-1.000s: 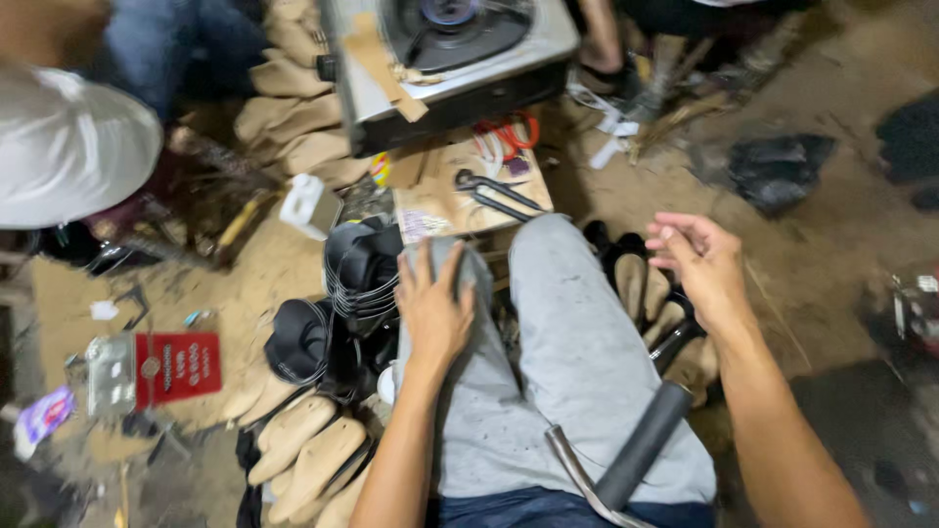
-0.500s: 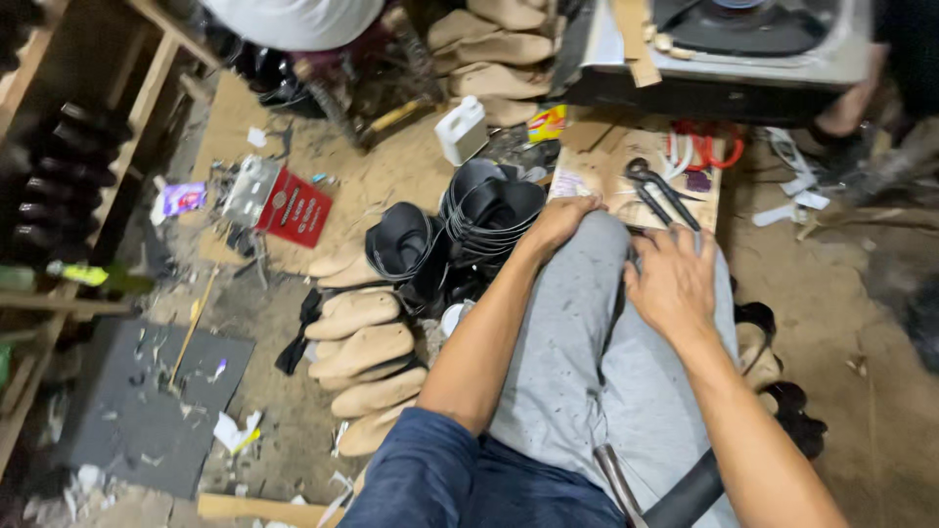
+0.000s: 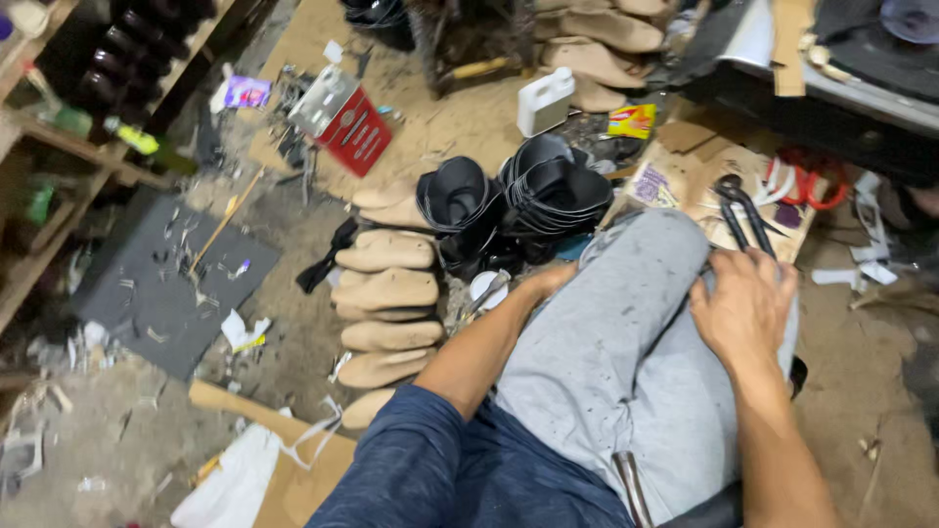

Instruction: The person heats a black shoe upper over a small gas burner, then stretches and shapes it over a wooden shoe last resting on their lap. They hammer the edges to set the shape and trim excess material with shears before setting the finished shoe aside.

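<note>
Open-palmed, both hands rest on grey trouser leg; pincers just beyond.

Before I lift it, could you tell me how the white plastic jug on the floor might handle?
The white plastic jug probably feels light and rigid. Standing upright on gritty floor, it would likely tip rather than slide. Its moulded handle should give a secure grip.

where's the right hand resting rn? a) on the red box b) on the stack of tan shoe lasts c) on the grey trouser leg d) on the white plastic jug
c: the right hand lies flat on the grey trouser leg, just short of the black pincers on the cardboard.
</note>
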`<state>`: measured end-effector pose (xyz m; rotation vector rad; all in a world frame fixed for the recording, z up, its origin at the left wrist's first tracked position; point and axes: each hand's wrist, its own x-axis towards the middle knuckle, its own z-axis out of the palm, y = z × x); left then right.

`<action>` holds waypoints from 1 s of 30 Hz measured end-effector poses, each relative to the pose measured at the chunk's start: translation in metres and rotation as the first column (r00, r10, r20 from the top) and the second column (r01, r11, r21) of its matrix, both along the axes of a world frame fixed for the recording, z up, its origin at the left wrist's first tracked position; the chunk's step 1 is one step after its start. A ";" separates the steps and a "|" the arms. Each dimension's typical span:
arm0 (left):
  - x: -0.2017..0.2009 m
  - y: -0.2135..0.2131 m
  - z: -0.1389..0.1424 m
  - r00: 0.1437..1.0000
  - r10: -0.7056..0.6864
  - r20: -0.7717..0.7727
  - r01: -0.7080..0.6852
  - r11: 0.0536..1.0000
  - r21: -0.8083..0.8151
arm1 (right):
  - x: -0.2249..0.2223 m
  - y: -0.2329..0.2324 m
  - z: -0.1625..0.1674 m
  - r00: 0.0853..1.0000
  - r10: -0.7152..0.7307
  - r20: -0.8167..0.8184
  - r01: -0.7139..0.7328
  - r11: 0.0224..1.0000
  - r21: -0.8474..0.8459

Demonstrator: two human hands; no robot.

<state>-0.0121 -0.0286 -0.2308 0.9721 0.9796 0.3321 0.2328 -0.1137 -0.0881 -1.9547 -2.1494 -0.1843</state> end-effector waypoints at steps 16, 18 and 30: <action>-0.293 -0.138 -0.048 0.052 0.987 -0.149 -0.961 0.009 -0.278 | 0.047 -0.018 -0.016 0.998 0.054 0.029 -0.053 0.998 -0.024; -0.315 -0.136 -0.052 0.017 0.977 -0.210 -0.965 -0.038 -0.259 | 0.041 -0.018 -0.013 0.998 0.045 0.047 -0.044 0.999 -0.022; -0.366 -0.071 -0.069 0.198 0.934 -0.297 -0.956 0.118 -0.267 | -0.027 0.005 0.016 0.993 -0.088 0.079 0.093 0.994 -0.061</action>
